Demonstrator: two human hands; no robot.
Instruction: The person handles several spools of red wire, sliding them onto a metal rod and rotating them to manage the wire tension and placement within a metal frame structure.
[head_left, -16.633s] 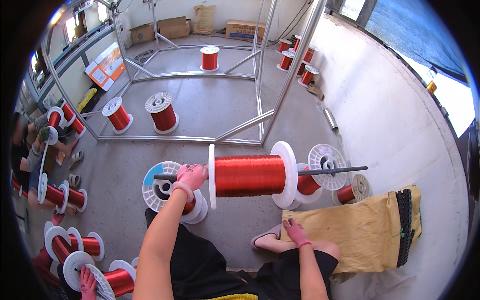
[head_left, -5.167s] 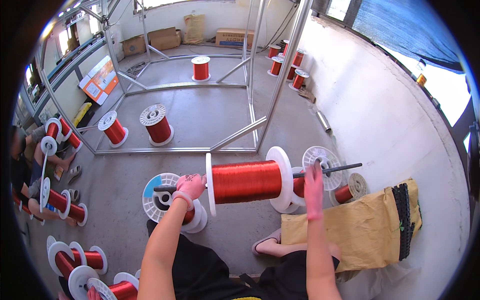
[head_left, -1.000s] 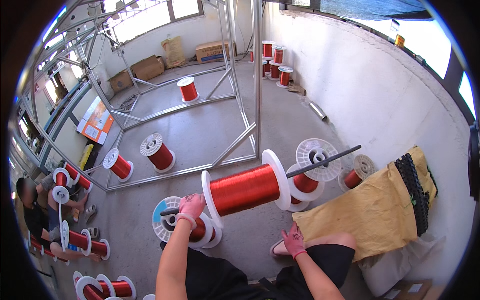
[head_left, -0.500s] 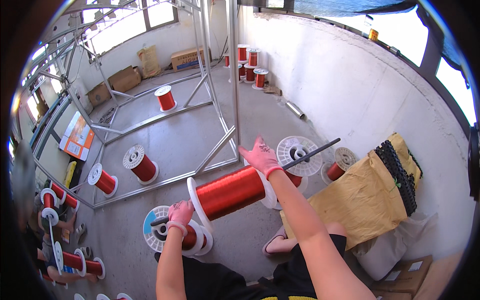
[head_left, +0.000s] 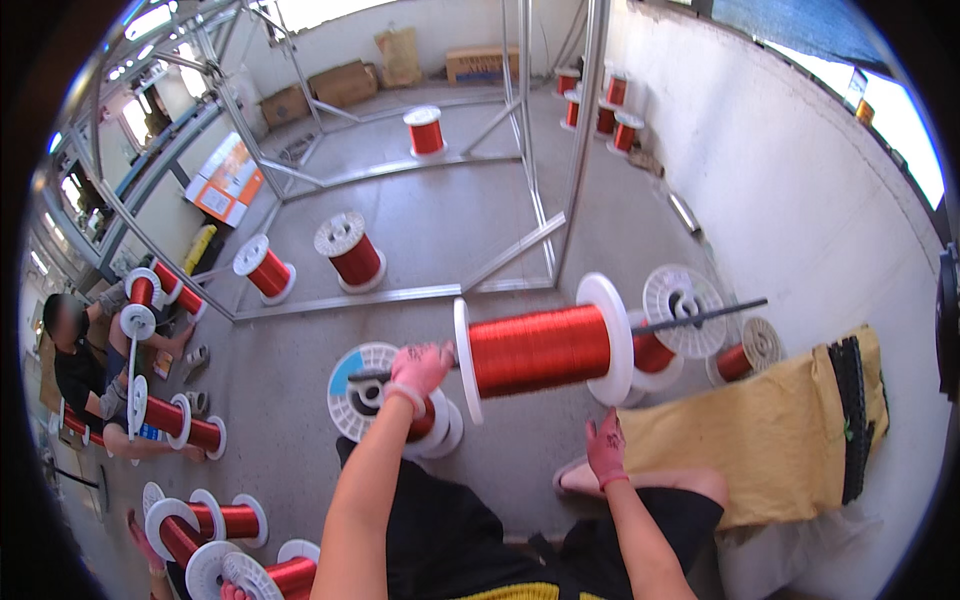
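Just left of the large spool (head_left: 540, 350), the person's left hand (head_left: 420, 370), in a pink glove, had its fingers curled around a dark rod (head_left: 705, 315) near one white flange. The large spool, wound with red wire, lay on its side along the rod, which stuck out past both flanges and rose slightly toward the right. Whether the rod's ends rested on anything could not be told.

Below the large spool's right flange, the right hand (head_left: 606, 448), gloved in pink too, had its thumb and fingers spread. It was just beside a yellow-brown sack (head_left: 740, 440); contact between them was unclear.

Lower left of the large spool stood a blue-patched spool (head_left: 345, 405), partly behind the left forearm. To its right were a spoked white flange (head_left: 665, 285) and, farther off, a small spool (head_left: 733, 362). Beyond the large spool stood a metal frame (head_left: 350, 302), and well to its left a co-worker (head_left: 75, 370) sat near more red spools (head_left: 160, 412).
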